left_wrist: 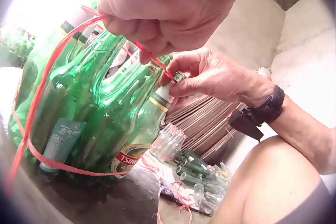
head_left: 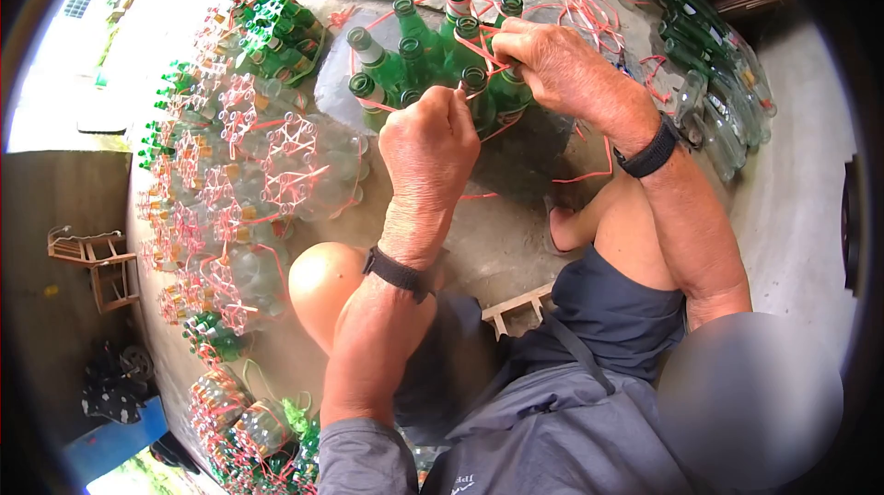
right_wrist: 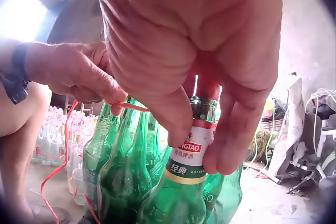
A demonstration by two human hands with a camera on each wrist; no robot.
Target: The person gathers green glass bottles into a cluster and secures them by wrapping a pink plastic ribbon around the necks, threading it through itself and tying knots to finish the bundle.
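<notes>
Green bottles [head_left: 417,33] clustered before the knees [head_left: 324,285] are being bound with red cord [left_wrist: 41,82], low band [left_wrist: 73,170] apparently placed, neck lacing seemingly unfinished, as cord is being gripped by tightly curled left fingers [left_wrist: 149,28] and a bottleneck [right_wrist: 202,109] by partly curled right fingers [right_wrist: 226,148].

Close-set green bottles [head_left: 416,31] leave narrow gaps; floor [head_left: 488,257] on their near side offers room.

"What does the neck label [right_wrist: 185,155] on the front green bottle [right_wrist: 173,203] say?"
"'NGTAO' on red, its start cut off, then '青岛啤酒', '经典' and 'AUTHE'."
"And the oval label [left_wrist: 128,159] low on another bottle [left_wrist: 149,119]?"
"'TSIN'; the rest is out of sight."
"The shirt [head_left: 552,430]?"
"Small lettering, too faint to read surely."
</notes>
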